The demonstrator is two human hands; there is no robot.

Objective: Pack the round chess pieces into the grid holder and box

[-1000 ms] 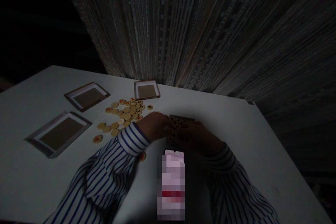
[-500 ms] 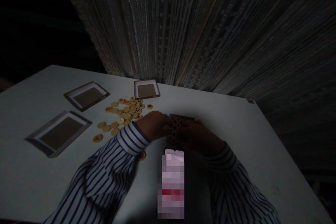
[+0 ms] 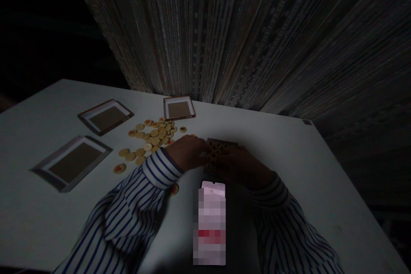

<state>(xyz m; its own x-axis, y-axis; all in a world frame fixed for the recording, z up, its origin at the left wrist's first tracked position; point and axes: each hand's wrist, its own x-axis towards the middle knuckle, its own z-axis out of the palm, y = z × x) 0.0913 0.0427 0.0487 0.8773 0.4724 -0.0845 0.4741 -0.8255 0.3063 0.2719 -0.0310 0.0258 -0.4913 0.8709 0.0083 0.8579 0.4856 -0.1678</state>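
A shallow box in deep shadow holds several round Chinese chess pieces. From its left side my left hand reaches in, fingers bent together and their tips at the pieces; whatever is between them cannot be made out. Over the right part of the box lies my right hand, palm down, its fingers reaching left across the pieces and mostly lost in the dark. Left of my hands spreads a loose heap of wooden Chinese chess pieces, some showing red or black characters, others plain.
Three shallow frame-like trays stand on the white table: one at the back, one at the back left, one at the left. A lit phone lies near me. A single piece rests by my left sleeve. A striped curtain hangs behind.
Both hands stay at the box with only slight finger movement. A little more of the pieces shows between them. The loose heap and the trays are unchanged.
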